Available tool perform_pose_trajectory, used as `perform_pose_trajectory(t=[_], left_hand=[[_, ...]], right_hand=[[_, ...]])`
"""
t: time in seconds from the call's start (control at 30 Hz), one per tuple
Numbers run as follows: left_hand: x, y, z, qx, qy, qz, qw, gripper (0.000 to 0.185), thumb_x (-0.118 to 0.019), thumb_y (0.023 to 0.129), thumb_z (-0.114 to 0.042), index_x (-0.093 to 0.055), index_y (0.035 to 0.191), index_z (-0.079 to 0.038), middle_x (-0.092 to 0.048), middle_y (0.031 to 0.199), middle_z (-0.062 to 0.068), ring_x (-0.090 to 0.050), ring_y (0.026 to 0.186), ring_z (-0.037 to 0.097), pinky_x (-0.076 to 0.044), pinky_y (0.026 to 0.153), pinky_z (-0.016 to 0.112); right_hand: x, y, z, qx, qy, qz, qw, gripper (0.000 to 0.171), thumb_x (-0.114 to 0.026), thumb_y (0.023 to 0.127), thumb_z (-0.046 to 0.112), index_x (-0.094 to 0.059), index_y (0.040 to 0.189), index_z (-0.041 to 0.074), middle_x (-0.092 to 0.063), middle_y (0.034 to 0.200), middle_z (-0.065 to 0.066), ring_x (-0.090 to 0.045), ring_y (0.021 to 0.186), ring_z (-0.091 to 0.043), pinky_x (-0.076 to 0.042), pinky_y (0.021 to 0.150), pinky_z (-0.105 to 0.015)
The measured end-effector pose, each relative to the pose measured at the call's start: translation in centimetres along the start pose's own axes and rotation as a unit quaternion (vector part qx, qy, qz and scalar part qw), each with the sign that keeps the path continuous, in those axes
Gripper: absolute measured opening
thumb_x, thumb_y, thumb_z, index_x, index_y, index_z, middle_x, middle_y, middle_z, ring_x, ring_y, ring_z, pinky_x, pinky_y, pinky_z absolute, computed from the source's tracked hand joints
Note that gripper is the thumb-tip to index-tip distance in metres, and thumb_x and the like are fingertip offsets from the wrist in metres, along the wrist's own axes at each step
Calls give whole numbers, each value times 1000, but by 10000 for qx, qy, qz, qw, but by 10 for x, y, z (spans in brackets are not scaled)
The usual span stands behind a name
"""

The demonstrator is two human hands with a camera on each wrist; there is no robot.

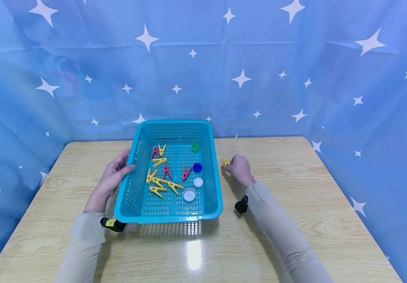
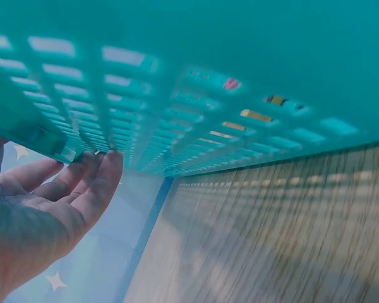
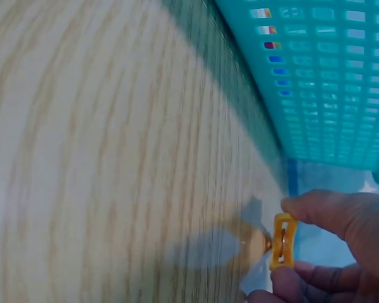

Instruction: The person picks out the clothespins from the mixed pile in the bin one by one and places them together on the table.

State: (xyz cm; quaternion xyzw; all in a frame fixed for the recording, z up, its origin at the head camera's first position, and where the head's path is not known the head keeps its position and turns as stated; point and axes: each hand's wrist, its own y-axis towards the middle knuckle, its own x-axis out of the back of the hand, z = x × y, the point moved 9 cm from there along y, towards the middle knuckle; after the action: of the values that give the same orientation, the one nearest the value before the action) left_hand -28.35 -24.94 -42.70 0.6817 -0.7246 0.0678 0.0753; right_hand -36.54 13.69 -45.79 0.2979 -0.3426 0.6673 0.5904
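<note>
A turquoise plastic basket stands on the table with clothespins and bottle caps in it. At its left side my left hand grips the rim, thumb over the edge and fingers along the outside. To the right of the basket, low over the table, my right hand pinches a yellow clothespin between thumb and fingers. Inside the basket, several yellow clothespins and three red clothespins lie on the left and middle. Along the right side sit a green cap, a blue cap and two white caps.
The light wooden table reaches to both sides of the basket. Behind it hangs a blue curtain with white stars. Black wrist cameras are strapped to both wrists, the left one close to the basket's front left corner.
</note>
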Motion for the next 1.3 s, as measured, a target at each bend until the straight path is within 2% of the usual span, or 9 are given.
perform_pose_trajectory(t=[0.33,0.6,0.73,0.8,0.9,0.97,1.0,1.13,1.3], left_hand=[[-1,0,0,-1,13,0,10000,62,-50,98,-12,-18,151,-9,-36,142,25,-44,121,38,-51,79,21],[-1,0,0,-2,13,-6,10000,62,-50,98,-13,-18,151,-10,-36,142,24,-44,121,39,-51,78,22],[-2,0,-1,-18,-22,15,10000,62,-50,98,-13,-17,151,-10,-35,142,24,-43,122,40,-51,78,21],[-2,0,-1,-21,-42,16,10000,62,-50,98,-13,-17,151,-9,-36,142,24,-42,122,40,-50,79,20],[-2,0,0,-15,-8,3,10000,63,-50,98,-13,-17,151,-9,-35,142,25,-43,122,40,-50,79,21],[-1,1,2,2,31,-13,10000,63,-50,98,-15,-17,151,-8,-35,142,25,-43,122,41,-51,78,21],[-1,1,2,11,49,-22,10000,63,-50,98,-15,-17,151,-8,-35,142,25,-43,122,41,-51,78,22],[-1,1,4,44,74,-34,10000,64,-51,98,-16,-17,151,-9,-35,142,24,-43,122,41,-51,77,22],[0,2,4,38,68,-29,10000,63,-50,98,-16,-17,151,-9,-35,142,24,-42,122,42,-51,78,23]], right_hand=[[-7,1,-3,-325,-357,115,9988,52,-75,80,26,-37,47,13,-26,43,4,-23,39,-8,-24,38,-22],[-6,-2,-1,-207,-377,102,9990,54,-74,82,29,-35,47,13,-25,43,5,-24,38,-8,-25,38,-22],[2,-5,7,222,-175,-29,9996,56,-68,87,31,-33,48,13,-22,43,5,-20,38,-9,-23,38,-23],[9,-5,14,516,-120,-173,9984,48,-64,90,32,-42,54,9,-27,46,3,-24,40,-9,-26,39,-24],[20,-6,26,854,-25,-372,9956,36,-59,93,31,-58,77,-1,-48,58,-4,-40,47,-13,-39,47,-28],[27,-7,35,1009,143,-495,9936,37,-58,94,30,-60,101,-7,-59,75,-13,-52,60,-20,-47,57,-35],[31,-7,39,1092,232,-559,9922,39,-58,94,29,-60,106,-7,-61,83,-16,-56,66,-22,-49,62,-37],[44,-9,60,1478,673,-768,9837,32,-60,93,22,-61,106,-7,-62,88,-18,-57,74,-27,-48,67,-40],[54,-7,85,1754,885,-872,9766,24,-60,92,18,-62,102,-4,-63,91,-17,-58,80,-28,-49,73,-40]])
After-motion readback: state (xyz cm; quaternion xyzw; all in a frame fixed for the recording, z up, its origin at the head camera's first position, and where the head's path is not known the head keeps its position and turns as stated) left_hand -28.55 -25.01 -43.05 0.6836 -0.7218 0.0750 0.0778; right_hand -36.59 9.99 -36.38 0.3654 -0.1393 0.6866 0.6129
